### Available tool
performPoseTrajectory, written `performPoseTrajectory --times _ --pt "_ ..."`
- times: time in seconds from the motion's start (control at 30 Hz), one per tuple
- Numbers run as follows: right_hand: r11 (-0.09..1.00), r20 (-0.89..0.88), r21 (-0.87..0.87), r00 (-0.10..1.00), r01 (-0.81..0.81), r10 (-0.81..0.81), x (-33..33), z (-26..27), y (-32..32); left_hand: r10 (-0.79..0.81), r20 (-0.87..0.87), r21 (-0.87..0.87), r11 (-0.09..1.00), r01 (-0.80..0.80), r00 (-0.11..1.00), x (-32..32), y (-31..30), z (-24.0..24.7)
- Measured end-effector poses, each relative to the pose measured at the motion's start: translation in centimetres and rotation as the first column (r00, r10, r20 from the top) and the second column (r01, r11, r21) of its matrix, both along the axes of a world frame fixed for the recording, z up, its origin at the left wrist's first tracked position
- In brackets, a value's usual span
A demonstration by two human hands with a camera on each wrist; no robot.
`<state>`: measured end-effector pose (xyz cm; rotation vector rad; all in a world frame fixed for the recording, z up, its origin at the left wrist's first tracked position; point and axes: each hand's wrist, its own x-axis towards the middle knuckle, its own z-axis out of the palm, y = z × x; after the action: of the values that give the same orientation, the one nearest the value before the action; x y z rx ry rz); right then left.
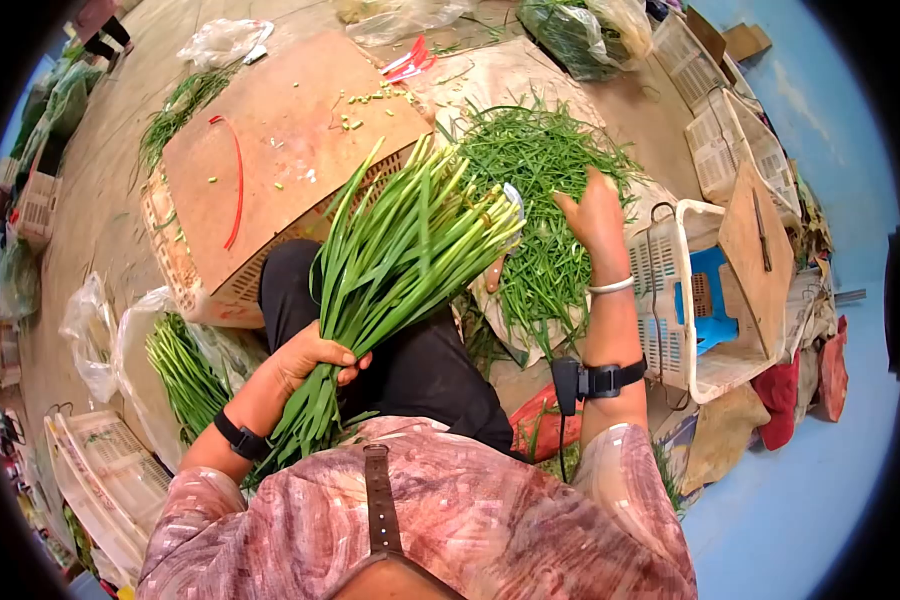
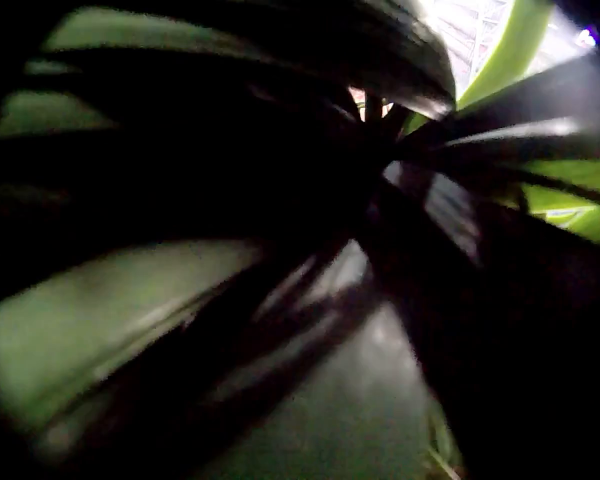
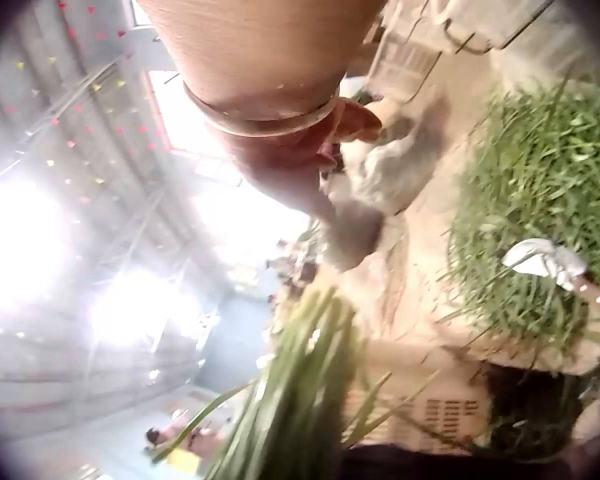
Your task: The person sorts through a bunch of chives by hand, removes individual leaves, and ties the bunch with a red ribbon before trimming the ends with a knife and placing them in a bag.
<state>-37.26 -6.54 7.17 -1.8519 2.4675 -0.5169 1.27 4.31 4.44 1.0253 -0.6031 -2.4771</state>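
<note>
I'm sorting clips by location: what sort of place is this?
Probably a vegetable sorting or packing room: a wide heap of loose greens, several plastic crates, and a bundle of long green stalks in the left hand.

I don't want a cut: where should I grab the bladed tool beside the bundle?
By its brown handle, probably, from the head view's near side: the handle points that way, while the pale blade sits farther off, by the loose greens.
</note>
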Motion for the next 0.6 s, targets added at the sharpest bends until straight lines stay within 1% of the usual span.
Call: performPoseTrajectory --times 0.03,0.07,0.1,0.13,0.17,0.23,0.27,0.3,0.37,0.43,0.47,0.5,0.53,0.57,0.6 --pt "0.991 0.137 0.028 0.982 -0.132 0.127 1.9 1.6 -0.4 -0.010 0.025 -0.020 1.000 0.010 1.000 -0.1 0.0 0.1" --pt "0.965 0.276 0.038 0.930 -0.261 0.241 3.8 2.7 -0.7 -0.014 0.027 -0.016 1.000 0.015 1.000 -0.3 0.0 0.2" --pt "0.917 0.349 0.092 0.875 -0.387 0.335 5.2 3.0 -1.1 -0.014 0.053 -0.068 0.998 0.017 0.998 -0.5 0.1 0.4" --pt "0.865 0.354 0.139 0.840 -0.482 0.411 6.3 2.1 -1.5 -0.010 0.077 -0.123 0.992 0.020 0.997 -0.8 0.0 0.5" --pt "0.803 0.293 0.159 0.804 -0.575 0.518 6.9 1.2 -1.6 -0.011 0.076 -0.125 0.992 0.020 0.997 -0.9 0.1 0.6" --pt "0.804 0.346 0.262 0.830 -0.533 0.437 7.6 0.4 -1.3 0.005 0.133 -0.226 0.974 0.025 0.991 -1.0 0.3 0.7" --pt "0.819 0.323 0.117 0.802 -0.561 0.503 7.7 -0.1 -0.8 0.025 0.155 -0.244 0.970 0.013 0.988 -1.3 0.5 1.2" --pt "0.815 0.327 0.124 0.798 -0.567 0.506 7.6 -0.2 -0.7 0.031 0.154 -0.236 0.972 0.007 0.988 -1.1 0.7 1.0" --pt "0.872 0.358 -0.186 0.795 -0.453 0.489 7.1 0.2 -0.4 -0.018 0.140 -0.252 0.966 0.053 0.990 -0.9 0.7 0.5" --pt "0.882 0.064 -0.261 0.905 -0.391 0.420 5.3 0.2 -1.4 -0.030 0.144 -0.239 0.969 0.064 0.989 -1.0 0.4 0.8" --pt "0.880 0.001 -0.307 0.924 -0.364 0.382 3.9 -0.5 -2.3 -0.028 0.128 -0.235 0.970 0.057 0.991 -1.0 0.4 1.1" --pt "0.914 0.027 -0.305 0.957 -0.266 0.287 2.4 -1.0 -3.3 -0.023 0.115 -0.224 0.973 0.049 0.993 -1.0 0.5 1.2" --pt "0.940 0.078 -0.281 0.971 -0.196 0.226 0.7 -0.7 -4.0 -0.021 0.115 -0.221 0.974 0.047 0.993 -0.9 0.6 1.1" --pt "0.977 0.062 -0.204 0.995 -0.058 0.072 -1.3 -1.0 -5.1 -0.032 0.126 -0.226 0.972 0.060 0.992 -0.8 0.6 0.8" --pt "0.988 0.034 -0.131 0.996 0.088 -0.084 -3.0 -1.5 -5.8 -0.044 0.136 -0.231 0.970 0.075 0.990 -0.8 0.6 0.6"
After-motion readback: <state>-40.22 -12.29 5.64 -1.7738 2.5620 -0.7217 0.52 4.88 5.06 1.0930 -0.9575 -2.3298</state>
